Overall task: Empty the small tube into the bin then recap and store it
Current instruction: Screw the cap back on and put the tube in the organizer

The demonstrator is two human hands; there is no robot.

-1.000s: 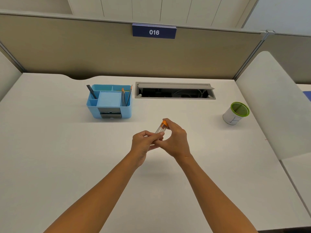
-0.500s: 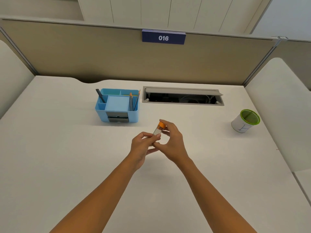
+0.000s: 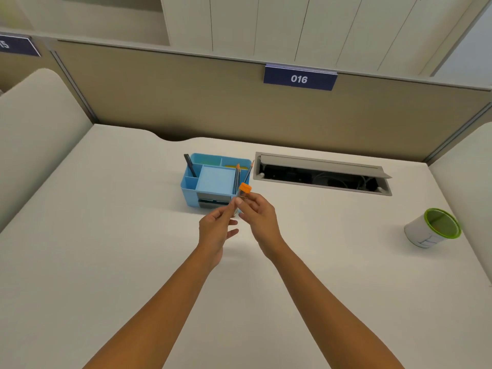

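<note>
Tube clear plastic, orange cap matt; organizer smooth blue plastic; tabletop matt off-white; bin white, paper-like.

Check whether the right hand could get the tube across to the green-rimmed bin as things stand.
Probably yes. The right hand grips the capped tube with the left hand, and only bare desk lies between it and the bin on its right.

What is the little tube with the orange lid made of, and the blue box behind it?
The tube looks like clear plastic, maybe glass: you can see through it. Its orange cap looks like matte plastic, being one solid bright colour. The blue box seems to be smooth moulded plastic, with thin even walls and rounded corners.
</note>
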